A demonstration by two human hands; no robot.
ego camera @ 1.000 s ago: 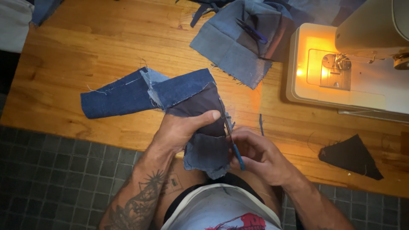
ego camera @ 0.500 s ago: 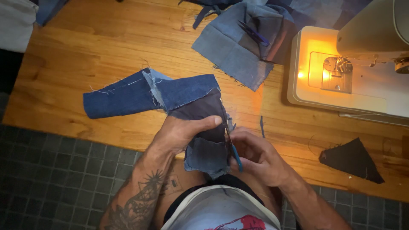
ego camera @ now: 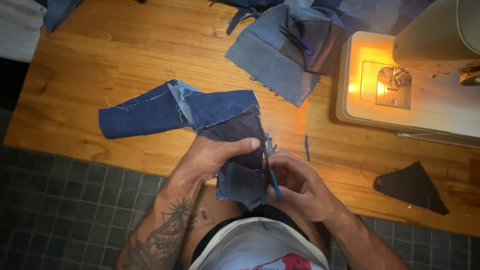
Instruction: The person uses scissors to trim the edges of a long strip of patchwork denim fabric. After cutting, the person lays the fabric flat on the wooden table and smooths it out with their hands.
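Blue denim (ego camera: pixel 200 112) hangs off the wood table (ego camera: pixel 100 65) edge, and my left hand (ego camera: pixel 212 157) pinches it tight. My right hand (ego camera: pixel 300 187) grips small blue snips (ego camera: pixel 272 182) at its edge.

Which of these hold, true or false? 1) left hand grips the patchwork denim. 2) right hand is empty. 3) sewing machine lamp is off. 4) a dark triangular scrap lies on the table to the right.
1) The left hand grips the patchwork denim piece: true.
2) The right hand is empty: false, it holds blue-handled scissors at the fabric edge.
3) The sewing machine lamp is off: false, it glows yellow.
4) A dark triangular scrap lies on the wooden table at right: true.
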